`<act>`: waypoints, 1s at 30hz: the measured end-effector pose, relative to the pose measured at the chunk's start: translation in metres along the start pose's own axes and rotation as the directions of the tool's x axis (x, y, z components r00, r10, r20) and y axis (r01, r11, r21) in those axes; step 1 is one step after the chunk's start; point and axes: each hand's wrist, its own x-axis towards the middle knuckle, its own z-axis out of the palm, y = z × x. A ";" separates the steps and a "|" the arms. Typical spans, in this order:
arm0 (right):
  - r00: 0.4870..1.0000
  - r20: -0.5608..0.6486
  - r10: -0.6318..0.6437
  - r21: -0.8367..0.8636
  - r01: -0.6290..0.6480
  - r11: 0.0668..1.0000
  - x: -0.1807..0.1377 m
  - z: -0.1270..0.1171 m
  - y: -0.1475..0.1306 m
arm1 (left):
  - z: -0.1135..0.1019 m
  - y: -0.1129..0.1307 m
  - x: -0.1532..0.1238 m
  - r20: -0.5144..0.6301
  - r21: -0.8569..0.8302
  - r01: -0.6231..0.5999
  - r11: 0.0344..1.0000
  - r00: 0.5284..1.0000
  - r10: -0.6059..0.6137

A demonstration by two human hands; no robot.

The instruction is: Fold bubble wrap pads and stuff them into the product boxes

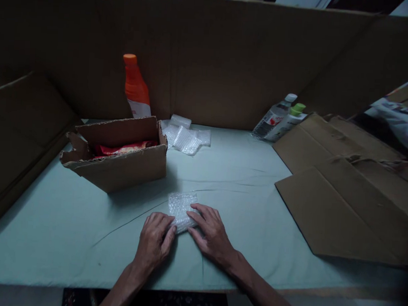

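A small bubble-wrapped bundle (181, 208) lies on the pale green cloth-covered table (230, 181) near the front edge. My left hand (155, 242) rests at its lower left, fingers curled against the wrap. My right hand (210, 232) lies at its lower right, fingers stretched flat with the fingertips pressing on the bundle. What is inside the wrap is hidden.
An open cardboard box (117, 156) with a red packet (125, 148) stands at the left. Behind it are an orange bottle (135, 87) and loose bubble wrap pieces (186, 136). Two bottles (280, 118) lean at the back right. Flattened cardboard (344, 195) covers the right side.
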 end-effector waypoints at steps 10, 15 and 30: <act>0.997 0.059 0.046 0.124 -0.053 0.991 0.007 -0.003 0.002 | 0.002 -0.003 -0.005 -0.114 -0.030 -0.007 1.000 0.993 0.004; 0.998 0.035 0.053 0.129 -0.057 0.990 0.003 -0.001 0.003 | 0.001 -0.003 -0.003 -0.089 -0.039 -0.006 0.999 0.996 0.003; 0.997 0.074 0.004 0.076 -0.009 0.997 0.004 0.007 0.006 | 0.003 -0.007 -0.001 -0.107 -0.063 0.064 0.996 0.992 -0.070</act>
